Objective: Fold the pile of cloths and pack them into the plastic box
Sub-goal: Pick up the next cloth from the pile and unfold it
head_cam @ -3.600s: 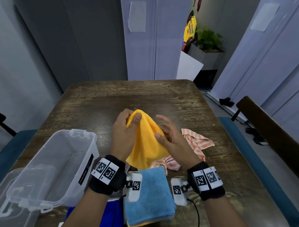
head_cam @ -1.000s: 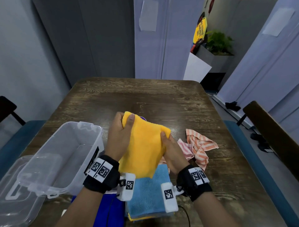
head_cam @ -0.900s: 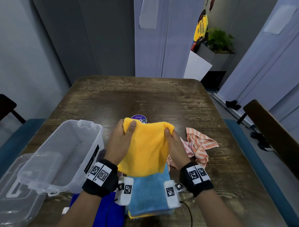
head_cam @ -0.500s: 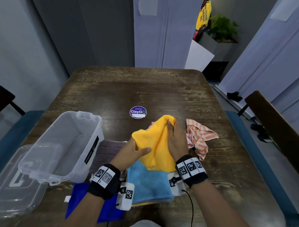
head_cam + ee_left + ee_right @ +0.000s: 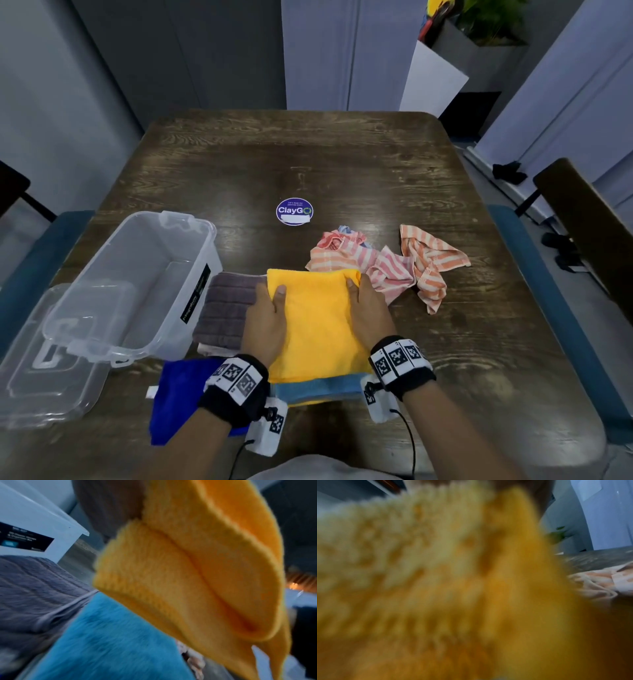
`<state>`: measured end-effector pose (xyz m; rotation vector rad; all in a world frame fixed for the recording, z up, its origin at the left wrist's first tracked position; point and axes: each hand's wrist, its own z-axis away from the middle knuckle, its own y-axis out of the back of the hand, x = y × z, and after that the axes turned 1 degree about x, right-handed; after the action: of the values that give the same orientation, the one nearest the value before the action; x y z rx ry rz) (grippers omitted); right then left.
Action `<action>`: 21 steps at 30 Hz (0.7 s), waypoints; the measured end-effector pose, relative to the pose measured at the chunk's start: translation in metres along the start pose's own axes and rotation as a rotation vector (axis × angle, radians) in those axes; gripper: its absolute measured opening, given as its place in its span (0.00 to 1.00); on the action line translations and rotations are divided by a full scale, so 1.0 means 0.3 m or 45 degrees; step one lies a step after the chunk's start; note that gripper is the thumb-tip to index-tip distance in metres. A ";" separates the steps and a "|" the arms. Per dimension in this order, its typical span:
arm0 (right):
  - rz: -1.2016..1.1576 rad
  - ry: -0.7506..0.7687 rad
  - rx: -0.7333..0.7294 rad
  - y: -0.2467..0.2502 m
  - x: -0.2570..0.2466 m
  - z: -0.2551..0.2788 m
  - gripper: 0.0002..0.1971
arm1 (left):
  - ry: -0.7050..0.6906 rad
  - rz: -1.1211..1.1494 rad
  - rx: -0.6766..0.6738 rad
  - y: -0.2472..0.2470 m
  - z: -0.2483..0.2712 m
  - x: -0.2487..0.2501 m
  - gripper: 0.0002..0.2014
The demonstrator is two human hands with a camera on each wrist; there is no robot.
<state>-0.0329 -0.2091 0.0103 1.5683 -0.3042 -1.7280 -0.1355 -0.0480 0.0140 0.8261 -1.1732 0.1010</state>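
Your left hand [image 5: 267, 318] and right hand [image 5: 368, 308] each pinch a far corner of the folded yellow cloth [image 5: 315, 318], held over the blue cloth [image 5: 315, 387] on the desk [image 5: 308, 154]; the striped cloths [image 5: 387, 267] lie crumpled, and the plastic box [image 5: 137, 274] holds nothing yet, so packing all remains

Head view: from high above the near end of the wooden tabletop [image 5: 376, 164], facing forward and down its length toward grey wall panels [image 5: 212, 54]. The left grip [image 5: 265, 322] and right grip [image 5: 368, 308] sit low and central, either side of a yellow cloth [image 5: 315, 318].

Left wrist view: very close, low and blurred, facing along the folded edge of the yellow cloth [image 5: 188, 574]. Shared with the head view: light blue cloth [image 5: 106, 642], grey cloth [image 5: 34, 588], and a labelled corner of the clear plastic box [image 5: 34, 524].

Right wrist view: almost against the yellow cloth [image 5: 436, 588], which fills the frame out of focus. Striped cloths [image 5: 599, 582] and a strip of tabletop [image 5: 599, 559] at right also show from the head.
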 end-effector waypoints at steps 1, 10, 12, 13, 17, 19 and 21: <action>0.018 -0.027 -0.034 -0.018 0.023 -0.006 0.26 | 0.038 -0.054 -0.028 -0.010 0.004 -0.022 0.17; 0.229 -0.230 -0.091 -0.163 0.171 -0.063 0.21 | 0.461 -0.274 -0.196 -0.152 -0.022 -0.168 0.22; 0.273 -0.258 -0.082 -0.187 0.185 -0.076 0.21 | 0.495 -0.326 -0.212 -0.169 -0.030 -0.188 0.22; 0.290 -0.264 -0.080 -0.200 0.189 -0.080 0.21 | 0.511 -0.353 -0.220 -0.175 -0.034 -0.201 0.23; 0.353 -0.306 -0.091 -0.250 0.205 -0.085 0.23 | 0.515 -0.474 -0.242 -0.188 -0.047 -0.249 0.24; 0.399 -0.313 -0.096 -0.261 0.209 -0.088 0.24 | 0.512 -0.485 -0.231 -0.195 -0.054 -0.266 0.24; 0.419 -0.306 -0.101 -0.263 0.215 -0.092 0.24 | 0.522 -0.414 -0.194 -0.203 -0.058 -0.276 0.22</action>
<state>-0.0333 -0.1902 -0.0936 1.1785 -0.5722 -1.6438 -0.1278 -0.0525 -0.0900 0.8048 -0.6441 -0.0834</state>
